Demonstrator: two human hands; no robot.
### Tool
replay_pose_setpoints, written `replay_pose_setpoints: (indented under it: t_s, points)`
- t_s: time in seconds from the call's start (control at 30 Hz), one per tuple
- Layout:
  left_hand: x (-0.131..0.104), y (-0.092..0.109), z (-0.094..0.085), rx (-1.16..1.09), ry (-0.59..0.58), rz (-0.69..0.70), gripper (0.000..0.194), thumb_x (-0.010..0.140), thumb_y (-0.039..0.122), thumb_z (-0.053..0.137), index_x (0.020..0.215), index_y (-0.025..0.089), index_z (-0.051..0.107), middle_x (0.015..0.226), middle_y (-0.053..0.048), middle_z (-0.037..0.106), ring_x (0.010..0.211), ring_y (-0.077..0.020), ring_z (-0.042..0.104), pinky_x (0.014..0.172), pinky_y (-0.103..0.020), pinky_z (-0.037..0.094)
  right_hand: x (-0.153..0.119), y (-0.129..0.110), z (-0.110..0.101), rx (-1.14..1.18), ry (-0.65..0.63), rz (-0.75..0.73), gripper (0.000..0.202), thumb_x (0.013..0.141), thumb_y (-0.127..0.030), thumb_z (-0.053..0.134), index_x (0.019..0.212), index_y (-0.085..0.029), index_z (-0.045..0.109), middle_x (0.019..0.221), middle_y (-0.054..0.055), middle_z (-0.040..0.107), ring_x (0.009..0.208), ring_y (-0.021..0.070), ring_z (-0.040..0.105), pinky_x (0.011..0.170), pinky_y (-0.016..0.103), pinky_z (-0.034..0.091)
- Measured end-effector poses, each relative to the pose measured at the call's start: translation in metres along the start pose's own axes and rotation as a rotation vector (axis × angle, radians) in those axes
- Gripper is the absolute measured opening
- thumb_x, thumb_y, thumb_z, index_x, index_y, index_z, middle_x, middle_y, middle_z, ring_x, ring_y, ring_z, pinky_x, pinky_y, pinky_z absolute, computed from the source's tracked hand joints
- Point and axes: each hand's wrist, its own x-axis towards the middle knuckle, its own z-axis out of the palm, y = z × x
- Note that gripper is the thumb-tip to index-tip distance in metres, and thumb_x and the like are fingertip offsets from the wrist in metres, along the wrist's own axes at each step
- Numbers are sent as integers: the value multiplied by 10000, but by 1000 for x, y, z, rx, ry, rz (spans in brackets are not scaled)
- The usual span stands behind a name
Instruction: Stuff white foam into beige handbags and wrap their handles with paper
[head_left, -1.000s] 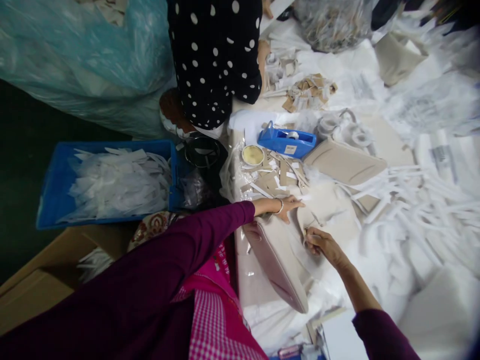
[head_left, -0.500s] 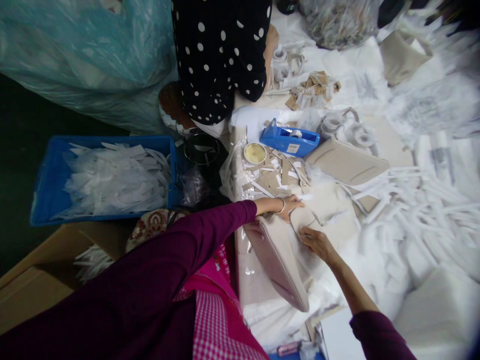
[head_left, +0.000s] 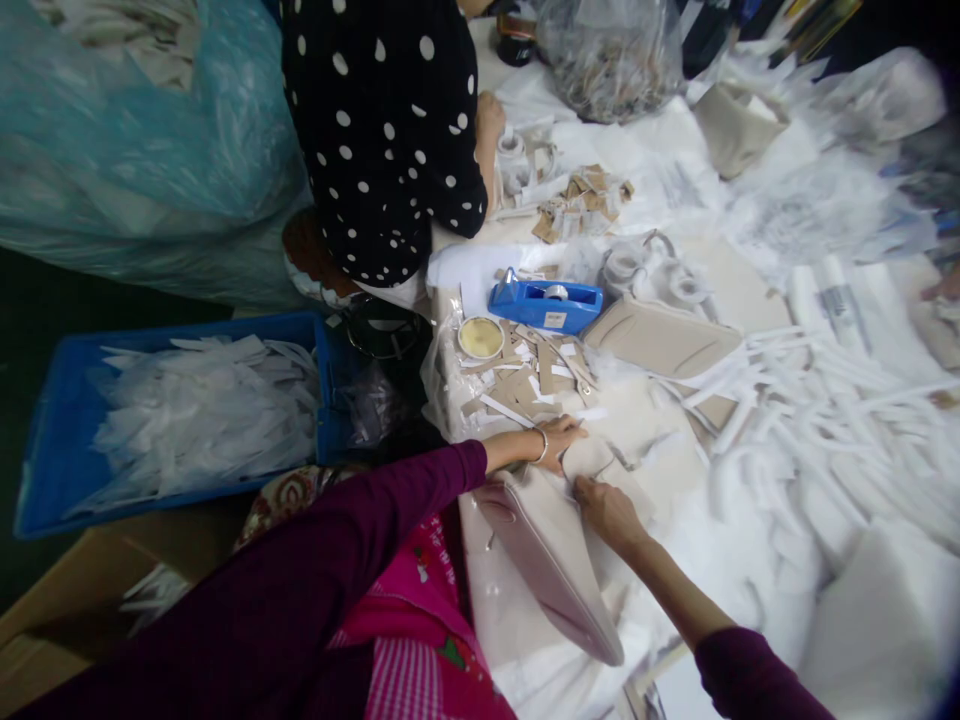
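A pale beige bag (head_left: 551, 565) lies tilted on the covered table in front of me, with a rounded flap (head_left: 586, 456) at its upper end. My left hand (head_left: 559, 442), a bracelet at the wrist, grips the bag at its top edge beside the flap. Just to the right, my right hand (head_left: 609, 514) is closed with its fingertips pinched at the flap's lower edge. Whether a small piece sits between those fingertips is too small to tell.
Beyond my hands lie beige and white strips (head_left: 525, 392), a round tin (head_left: 481, 338), a blue tape dispenser (head_left: 546, 304) and another beige bag piece (head_left: 664, 337). White straps (head_left: 772, 375) spread at right. A blue crate (head_left: 324, 395) stands left; a co-worker in polka dots (head_left: 382, 130) sits ahead.
The view has shifted, so the table things appear lower and further left. My right hand has turned and moved its fingertips to the flap's lower edge, closer to my left hand.
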Motion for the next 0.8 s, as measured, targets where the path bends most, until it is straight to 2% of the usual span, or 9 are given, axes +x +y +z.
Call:
replay_pose_setpoints:
  t_s: [0.13, 0.23, 0.33, 0.4, 0.43, 0.53, 0.6, 0.7, 0.8]
  points:
    - [-1, 0, -6, 23, 2, 18, 937, 523, 200, 819, 1358, 304, 406, 1405, -53, 396, 1240, -265, 434, 1038, -368, 381, 5, -5, 0, -15, 2, 23, 192, 900, -140, 381, 930, -192, 563, 810, 93, 681, 709, 191, 638, 589, 269, 316]
    - [-2, 8, -18, 141, -73, -21, 941, 552, 227, 809, 1387, 223, 374, 1417, -112, 382, 1253, -260, 431, 1036, -341, 383, -1, -13, -2, 15, 29, 74, 231, 923, -134, 330, 1003, -185, 540, 918, 104, 681, 787, 199, 653, 638, 274, 372]
    - [-2, 28, -28, 328, -143, -60, 845, 605, 227, 764, 1366, 164, 402, 1435, -164, 360, 1278, -318, 391, 1068, -446, 331, -11, -22, -2, 70, 96, 128, 265, 943, -138, 292, 1053, -181, 528, 1025, 117, 664, 854, 215, 654, 674, 287, 408]
    - [-1, 46, -30, 458, -150, -53, 728, 652, 165, 699, 1331, 135, 437, 1479, -188, 290, 1328, -351, 309, 1097, -528, 239, -17, -27, -2, 127, 155, 162, 273, 940, -129, 296, 1067, -180, 532, 1059, 120, 654, 895, 216, 648, 700, 286, 423]
    - [-1, 56, -30, 503, -159, -31, 654, 674, 129, 660, 1299, 124, 470, 1493, -186, 268, 1343, -347, 282, 1109, -531, 208, -19, -30, -3, 164, 188, 176, 279, 935, -118, 301, 1073, -178, 536, 1072, 124, 649, 913, 214, 642, 715, 284, 428]
    - [-2, 80, -22, 554, -238, 44, 409, 734, 64, 540, 1131, 143, 600, 1410, -129, 405, 1280, -287, 373, 1082, -435, 292, -31, -36, -4, 296, 301, 216, 299, 891, -79, 349, 1099, -165, 546, 1102, 139, 635, 960, 212, 621, 766, 283, 440]
    - [-5, 89, -17, 569, -287, 53, 391, 758, 34, 475, 1088, 180, 627, 1297, -94, 500, 1192, -255, 448, 1010, -392, 375, -46, -36, -1, 393, 390, 245, 331, 843, -58, 388, 1101, -166, 565, 1103, 126, 633, 1002, 208, 598, 813, 282, 443]
    - [-9, 92, -16, 590, -293, 45, 494, 762, -9, 426, 1166, 225, 586, 1274, -76, 497, 1158, -223, 460, 981, -362, 398, -80, -32, 20, 515, 546, 348, 416, 825, -69, 338, 1165, -173, 555, 1160, 110, 604, 1085, 188, 553, 924, 298, 425]
    - [-10, 93, -14, 589, -290, 16, 451, 782, 25, 458, 1178, 212, 567, 1274, -91, 484, 1159, -232, 455, 989, -370, 390, -115, -33, 62, 844, 814, 629, 453, 815, -170, 308, 1205, -132, 537, 1143, 154, 604, 1045, 227, 580, 919, 390, 454]
